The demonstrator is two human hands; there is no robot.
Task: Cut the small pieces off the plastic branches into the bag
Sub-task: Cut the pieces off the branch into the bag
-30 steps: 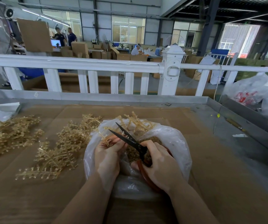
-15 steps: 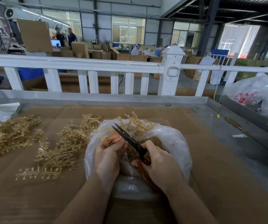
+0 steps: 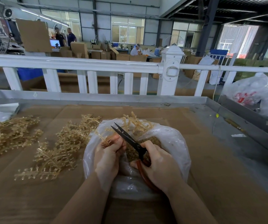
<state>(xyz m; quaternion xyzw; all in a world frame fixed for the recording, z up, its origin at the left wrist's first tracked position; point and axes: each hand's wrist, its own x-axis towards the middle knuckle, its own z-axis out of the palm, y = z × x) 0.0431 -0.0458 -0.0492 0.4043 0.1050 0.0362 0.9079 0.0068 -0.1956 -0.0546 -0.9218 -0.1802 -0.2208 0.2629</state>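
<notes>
A clear plastic bag (image 3: 175, 143) lies open on the cardboard-covered table, with small tan cut pieces (image 3: 152, 140) inside. Over its mouth my left hand (image 3: 107, 156) pinches a tan plastic branch (image 3: 107, 137). My right hand (image 3: 160, 165) grips the red handles of black-bladed scissors (image 3: 126, 137), whose blades are nearly closed and point up-left beside the branch. More bare branch stems (image 3: 136, 122) stick out past the bag's far rim.
Two heaps of tan branches lie to the left: one (image 3: 60, 147) next to the bag, another (image 3: 9, 135) at the far left. A white fence (image 3: 85, 67) runs behind the table's metal rim (image 3: 146, 98). Filled plastic bags (image 3: 251, 92) sit at the right.
The scissor blades, open a second ago, have come nearly together beside the branch. Both hands stay over the bag in almost the same place.
</notes>
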